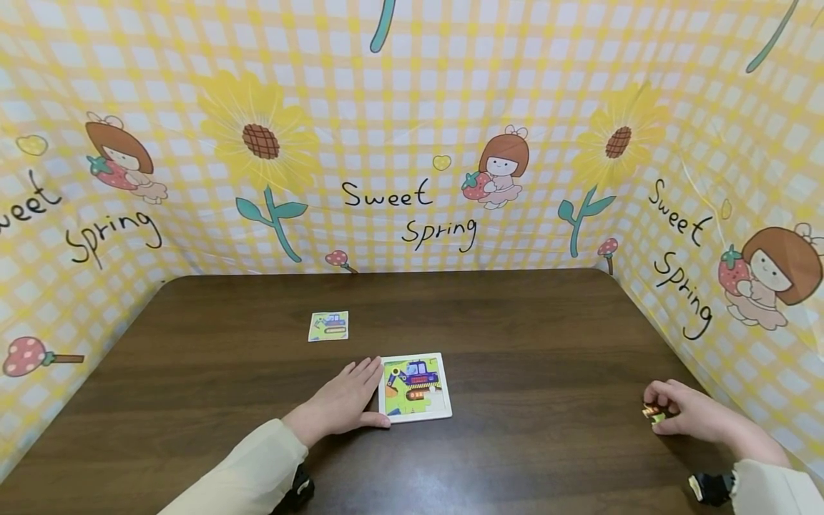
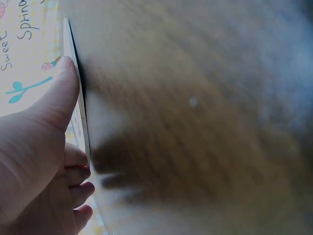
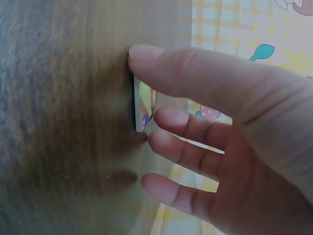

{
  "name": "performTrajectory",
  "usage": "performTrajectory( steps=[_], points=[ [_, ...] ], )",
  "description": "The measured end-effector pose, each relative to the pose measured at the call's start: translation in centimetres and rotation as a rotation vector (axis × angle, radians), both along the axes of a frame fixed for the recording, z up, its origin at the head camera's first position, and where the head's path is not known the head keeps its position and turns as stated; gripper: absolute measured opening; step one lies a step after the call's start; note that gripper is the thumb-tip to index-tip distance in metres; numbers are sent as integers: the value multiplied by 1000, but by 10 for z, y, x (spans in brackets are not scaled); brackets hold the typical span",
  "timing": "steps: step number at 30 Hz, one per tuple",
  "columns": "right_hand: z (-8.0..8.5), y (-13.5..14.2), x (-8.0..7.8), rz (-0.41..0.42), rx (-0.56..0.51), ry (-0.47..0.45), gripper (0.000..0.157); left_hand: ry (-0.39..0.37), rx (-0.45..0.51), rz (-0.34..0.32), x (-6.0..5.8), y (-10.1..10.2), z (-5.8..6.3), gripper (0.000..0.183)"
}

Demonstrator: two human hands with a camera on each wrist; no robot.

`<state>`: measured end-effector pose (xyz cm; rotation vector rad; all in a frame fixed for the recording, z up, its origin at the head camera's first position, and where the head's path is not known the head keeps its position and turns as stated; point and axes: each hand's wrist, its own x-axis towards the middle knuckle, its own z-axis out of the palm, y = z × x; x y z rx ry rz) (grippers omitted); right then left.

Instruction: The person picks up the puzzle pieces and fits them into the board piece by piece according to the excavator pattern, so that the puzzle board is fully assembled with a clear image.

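A square jigsaw puzzle [image 1: 412, 386] in a white frame shows an excavator picture, with a pale gap at its lower right. My left hand [image 1: 344, 400] rests against the frame's left side, fingers straight and thumb at its lower left corner. In the left wrist view the thumb [image 2: 63, 93] lies along the thin frame edge [image 2: 82, 105]. Far to the right, my right hand [image 1: 692, 415] holds a puzzle piece [image 1: 655, 413] between thumb and curled fingers, close over the table. The right wrist view shows this piece [image 3: 144, 100] partly hidden behind the thumb.
A small picture card [image 1: 329, 326] with the same excavator lies behind the puzzle, to its left. The dark wooden table [image 1: 528, 322] is bounded at the back and sides by a yellow checked cloth [image 1: 386, 129]. Black straps [image 1: 711, 488] sit at both wrists.
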<state>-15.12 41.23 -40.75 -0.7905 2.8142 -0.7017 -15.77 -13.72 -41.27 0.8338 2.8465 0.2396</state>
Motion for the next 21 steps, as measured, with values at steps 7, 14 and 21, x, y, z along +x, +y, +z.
performTrajectory(
  steps=[7, 14, 21],
  points=[
    [2, -9, -2, -26, -69, 4, 30, 8, -4, -10, -1, 0, 0, 89],
    [14, -43, -14, -43, -61, -28, 31, 10, -7, -14, 0, 0, 1, 88],
    [22, -88, -27, 31, -112, 25, 32, 16, 2, -19, 0, -1, 0, 89]
  ],
)
